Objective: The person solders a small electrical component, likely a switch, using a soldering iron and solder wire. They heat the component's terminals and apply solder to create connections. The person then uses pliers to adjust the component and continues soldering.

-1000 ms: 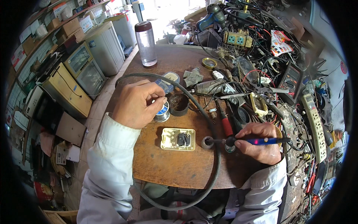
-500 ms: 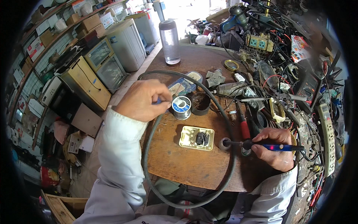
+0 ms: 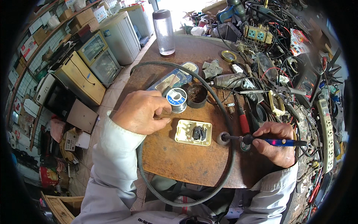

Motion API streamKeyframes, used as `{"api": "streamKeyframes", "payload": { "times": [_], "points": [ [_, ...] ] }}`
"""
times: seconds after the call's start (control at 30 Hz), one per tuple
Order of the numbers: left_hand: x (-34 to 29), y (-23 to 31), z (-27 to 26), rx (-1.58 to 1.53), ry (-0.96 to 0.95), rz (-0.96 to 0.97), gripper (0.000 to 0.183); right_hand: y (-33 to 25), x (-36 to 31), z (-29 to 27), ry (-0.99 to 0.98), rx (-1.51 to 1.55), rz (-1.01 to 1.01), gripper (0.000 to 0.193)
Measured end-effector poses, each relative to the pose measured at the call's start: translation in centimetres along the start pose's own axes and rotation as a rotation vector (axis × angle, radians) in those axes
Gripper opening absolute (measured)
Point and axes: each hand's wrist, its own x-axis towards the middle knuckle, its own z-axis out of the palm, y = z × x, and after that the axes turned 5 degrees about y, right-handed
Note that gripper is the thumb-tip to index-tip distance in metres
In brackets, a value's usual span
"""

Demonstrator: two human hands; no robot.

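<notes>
My right hand [image 3: 278, 143] grips a blue soldering iron [image 3: 285, 143] with a lit red light on its handle. Its metal shaft points left, and the tip is at a small round pot [image 3: 223, 138]. My left hand [image 3: 143, 112] is closed in a pinch above the table, just in front of a solder spool [image 3: 176, 100]; what its fingertips hold is too small to make out. Between my hands sits an open cream plastic housing [image 3: 181, 140] with a black part [image 3: 199, 133] inside. A thick dark cable [image 3: 232, 164] loops around these things and passes behind my left hand.
Beyond the spool are a round dark tin [image 3: 197, 95] and a blue box [image 3: 164, 83]. A clear bottle [image 3: 164, 35] stands at the far edge. Tools and tangled wires crowd the right, with a red-handled tool [image 3: 244, 124] and a power strip [image 3: 328, 136].
My left hand has moved down and slightly left, away from the spool, still pinched. The soldering iron tip stays at the small pot. The view has shifted slightly.
</notes>
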Motion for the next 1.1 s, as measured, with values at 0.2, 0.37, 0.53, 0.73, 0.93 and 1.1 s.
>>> {"api": "streamKeyframes", "payload": {
  "times": [0.2,0.37,0.53,0.73,0.93,1.1],
  "points": [
    [0.1,0.7,0.1,-0.12,-0.01,0.059,0.019,0.5,-0.2,-0.1,0.021,-0.037,-0.042,0.021],
    [0.8,1.5,1.3,-0.209,0.283,0.185,0.016,-0.3,-0.1,-0.2,-0.016,-0.023,0.011,0.019],
    [3.7,1.2,0.5,-0.178,0.349,0.182,0.012,0.4,0.0,-0.1,-0.002,-0.015,-0.043,0.019],
    [8.0,2.2,-0.3,0.216,0.01,0.172,0.007,0.8,0.1,-0.3,-0.031,0.026,-0.001,0.021],
    [10.0,3.2,0.9,0.344,-0.158,0.14,0.005,0.9,0.2,-0.3,-0.04,0.053,-0.055,0.021],
    [10.2,3.0,0.9,0.363,-0.231,0.108,0.007,0.4,0.1,-0.5,-0.055,0.019,-0.024,0.021]
  ]
}}
